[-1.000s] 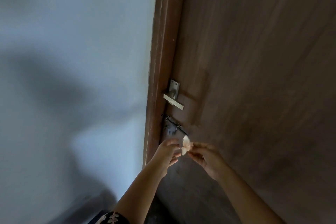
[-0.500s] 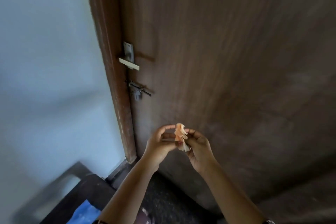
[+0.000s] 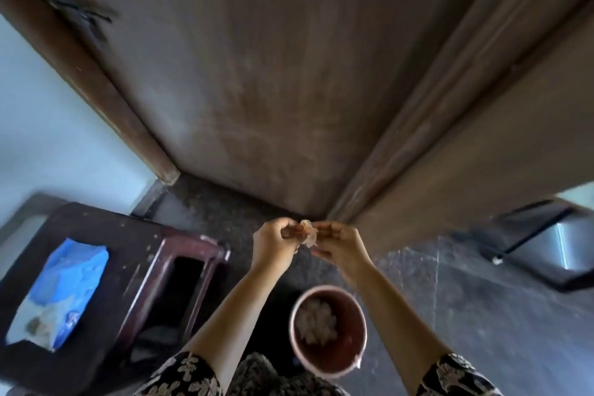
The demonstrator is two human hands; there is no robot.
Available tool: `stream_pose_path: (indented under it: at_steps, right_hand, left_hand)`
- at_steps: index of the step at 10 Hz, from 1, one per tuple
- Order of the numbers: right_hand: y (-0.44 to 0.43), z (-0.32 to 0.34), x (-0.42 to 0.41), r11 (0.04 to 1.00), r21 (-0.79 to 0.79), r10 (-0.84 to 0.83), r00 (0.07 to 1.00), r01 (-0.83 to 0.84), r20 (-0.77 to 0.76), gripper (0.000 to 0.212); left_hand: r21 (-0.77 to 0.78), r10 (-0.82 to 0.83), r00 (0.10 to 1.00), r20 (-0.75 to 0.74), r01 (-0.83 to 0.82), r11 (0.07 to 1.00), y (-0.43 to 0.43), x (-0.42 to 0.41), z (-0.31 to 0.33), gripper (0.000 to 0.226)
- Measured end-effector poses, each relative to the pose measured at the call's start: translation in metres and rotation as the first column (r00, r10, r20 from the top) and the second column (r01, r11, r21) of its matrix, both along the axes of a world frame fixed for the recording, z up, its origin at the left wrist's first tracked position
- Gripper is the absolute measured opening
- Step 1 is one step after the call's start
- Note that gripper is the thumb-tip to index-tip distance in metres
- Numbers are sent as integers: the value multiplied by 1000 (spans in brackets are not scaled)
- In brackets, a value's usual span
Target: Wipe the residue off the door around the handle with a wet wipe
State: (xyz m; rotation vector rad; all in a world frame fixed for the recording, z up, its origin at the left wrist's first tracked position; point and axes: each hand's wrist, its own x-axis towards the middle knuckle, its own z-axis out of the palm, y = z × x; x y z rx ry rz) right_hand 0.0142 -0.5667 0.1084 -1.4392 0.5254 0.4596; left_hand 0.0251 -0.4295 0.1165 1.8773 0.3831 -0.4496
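Note:
A small crumpled wet wipe [image 3: 308,232], stained orange-brown, is pinched between my left hand [image 3: 275,241] and my right hand [image 3: 341,243], low in front of the brown wooden door [image 3: 257,80]. The dark latch bolt [image 3: 77,11] shows blurred at the door's upper left. The handle itself is out of view. A blue pack of wipes [image 3: 61,291] lies on a dark stool [image 3: 128,254] at the lower left.
A round reddish bin [image 3: 328,329] with several crumpled wipes inside stands on the dark floor below my hands. The door frame [image 3: 427,125] runs diagonally on the right. A dark object with a shiny metal part [image 3: 553,241] lies at the right. Pale wall at left.
My view has tilted down from the handle toward the floor, bringing the bin and the stool into sight. Both hands still hold the wipe together, now lower along the door.

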Motion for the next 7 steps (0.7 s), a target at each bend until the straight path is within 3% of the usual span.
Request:
stream_pose_path:
  at_steps: [2,3,4,5,6,7]
  right_hand:
    - [-33,-116,-63,976,-174,-177,950,134,-258,18]
    - [-43,-189,-96,931,-337,-268,891,142,-366,21]
    - [-51,-258,-120,836,-549,-267,877,4,-400,26]
    - [-55,-330,-134,780,-614,-214,867,-125,-449,17]
    - [-58,-377,-143,850,-525,-319,835,43,-449,12]
    - [-53,-392,-145,816,-575,-341,854,61,-394,30]
  left_hand:
    - [172,-211,956,-203,247,954,-31,-40,-102,7]
    - [221,-280,917,-285,347,911,-40,-56,-165,7]
    - [227,-309,892,-329,392,891,-40,-70,-225,4]
    - [229,-316,885,-341,404,885,-32,-83,-280,2]
    - [258,-313,883,-350,412,874,-16,-95,-319,3]
    - [289,-263,906,-332,364,886,3,-101,-336,5]
